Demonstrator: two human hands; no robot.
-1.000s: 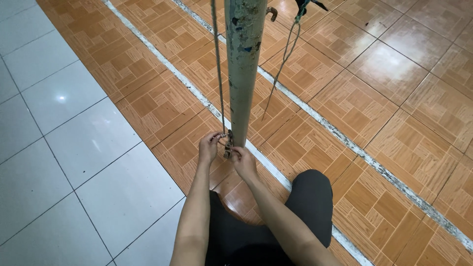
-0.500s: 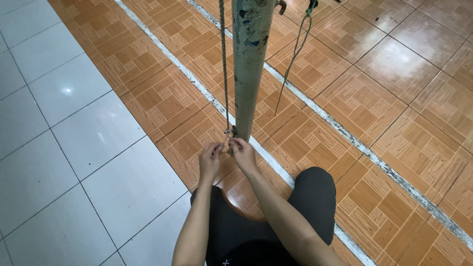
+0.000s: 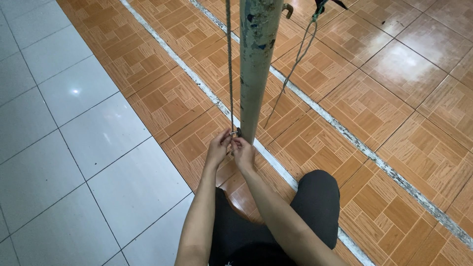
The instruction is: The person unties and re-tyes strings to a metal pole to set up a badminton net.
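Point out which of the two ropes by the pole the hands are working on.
The taut rope left of the grey pole: it runs straight down to both hands. The other rope hangs slack on the pole's right, untouched.

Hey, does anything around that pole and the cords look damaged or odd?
The grey pole has chipped, flaking paint near the top. The floor's pale strip beside it is scuffed and dirty. Both hands, left hand and right hand, pinch the taut cord at the pole's base.
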